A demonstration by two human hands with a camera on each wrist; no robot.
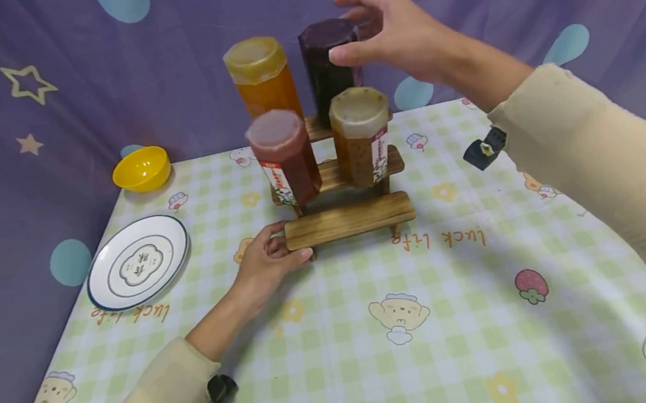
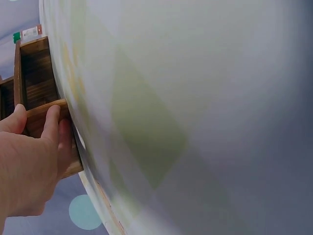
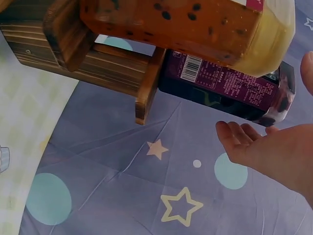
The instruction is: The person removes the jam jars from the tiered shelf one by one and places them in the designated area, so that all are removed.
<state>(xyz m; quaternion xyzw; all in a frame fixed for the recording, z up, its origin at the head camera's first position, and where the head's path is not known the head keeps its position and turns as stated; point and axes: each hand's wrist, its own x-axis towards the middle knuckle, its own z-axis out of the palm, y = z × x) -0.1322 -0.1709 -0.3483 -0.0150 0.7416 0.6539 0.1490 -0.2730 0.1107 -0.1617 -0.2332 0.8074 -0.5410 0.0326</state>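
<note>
left hand [image 1: 264, 260] pinches the left end of the wooden stand [image 1: 349, 220], whose steps run sideways from those fingers. past them, red jar [image 1: 288, 162] and brown jar [image 1: 355, 144] stand on the middle step [image 1: 329, 175]. farther, right hand [image 1: 402, 36] has fingers spread wide, gripping nothing; contact unclear. dark jar [image 1: 323, 72] is between its thumb and fingers, upright on the top step [image 1: 317, 129], long axis vertical, lid up. orange jar [image 1: 268, 85] left of them. four jars look racked; what's left, can't tell.

You had soft light; your right sleeve [image 1: 597, 143] faintly shadowed the checked tablecloth [image 1: 461, 365], which blurred in your left-wrist view.
</note>
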